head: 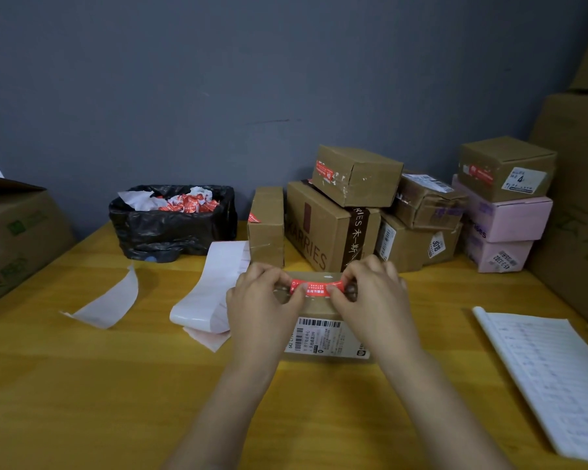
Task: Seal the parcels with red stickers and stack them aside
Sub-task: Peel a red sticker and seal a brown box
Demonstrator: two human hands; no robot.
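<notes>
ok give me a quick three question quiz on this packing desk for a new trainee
1. True or false: the left hand and the right hand both pinch the red sticker over the parcel.
2. Where do the torn red scraps lie? A) in the black-lined bin B) inside a big carton C) on a pink box
3. Fill in: the lined notebook lies on the person's ____ side of the parcel.

Key: 1 true; 2 A; 3 right
</notes>
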